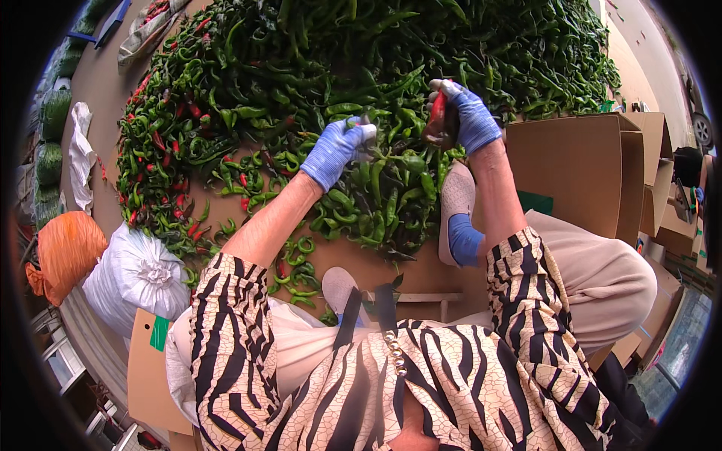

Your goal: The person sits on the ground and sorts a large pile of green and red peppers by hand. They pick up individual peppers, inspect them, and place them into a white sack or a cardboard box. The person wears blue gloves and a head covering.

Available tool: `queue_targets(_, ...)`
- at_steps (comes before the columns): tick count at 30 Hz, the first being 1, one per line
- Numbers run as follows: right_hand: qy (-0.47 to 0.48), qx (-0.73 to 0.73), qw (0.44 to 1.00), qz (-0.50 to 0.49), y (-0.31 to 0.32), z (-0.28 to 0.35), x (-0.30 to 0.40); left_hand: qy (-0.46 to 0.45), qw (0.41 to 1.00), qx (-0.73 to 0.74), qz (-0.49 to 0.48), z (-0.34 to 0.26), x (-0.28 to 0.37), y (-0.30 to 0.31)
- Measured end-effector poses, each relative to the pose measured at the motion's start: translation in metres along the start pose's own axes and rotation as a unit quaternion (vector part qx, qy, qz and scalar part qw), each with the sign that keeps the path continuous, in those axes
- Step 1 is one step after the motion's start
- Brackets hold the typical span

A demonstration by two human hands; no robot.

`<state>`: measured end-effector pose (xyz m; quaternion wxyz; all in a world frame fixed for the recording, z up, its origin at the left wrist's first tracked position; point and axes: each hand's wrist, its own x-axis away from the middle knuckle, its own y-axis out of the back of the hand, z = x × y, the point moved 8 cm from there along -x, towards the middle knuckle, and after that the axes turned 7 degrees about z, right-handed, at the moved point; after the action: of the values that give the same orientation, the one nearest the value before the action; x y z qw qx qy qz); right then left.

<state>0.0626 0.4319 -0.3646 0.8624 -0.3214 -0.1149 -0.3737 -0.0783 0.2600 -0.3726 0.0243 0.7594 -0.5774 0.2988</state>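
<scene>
A large heap of green chili peppers (361,62) spreads before me, with a nearer pile of green peppers (361,208) between my feet. My right hand (471,117), in a blue glove with pale fingertips, is raised over the heap and grips a red and dark chili pepper (436,115). My left hand (338,149), gloved alike, is over the nearer pile with its fingers bent. Blur at its fingertips hides whether a pepper is held there. Curled green and red peppers (180,169) lie along the heap's left side.
Cardboard boxes (569,169) stand at my right knee. On the left are a tied white sack (138,282) and an orange sack (70,253). My right shoe (457,208) borders the near pile. Part of another person (702,175) shows at the right rim.
</scene>
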Motion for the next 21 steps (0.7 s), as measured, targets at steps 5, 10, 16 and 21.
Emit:
queue_targets(5,0.096,0.043,0.994,-0.018,-0.103,-0.011,0.003,-0.101,0.986,0.136,0.013,-0.051,0.015,-0.018)
queue_targets(10,0.145,0.08,0.986,-0.006,-0.156,0.031,0.027,-0.063,0.994,0.06,0.069,-0.1,0.046,-0.041)
queue_targets(16,0.225,0.463,0.84,0.17,-0.263,0.085,0.04,-0.154,0.984,-0.05,-0.078,-0.168,0.139,0.03)
queue_targets(21,0.205,0.758,0.594,0.179,-0.218,0.167,0.056,-0.214,0.949,-0.146,-0.177,-0.196,0.319,0.097)
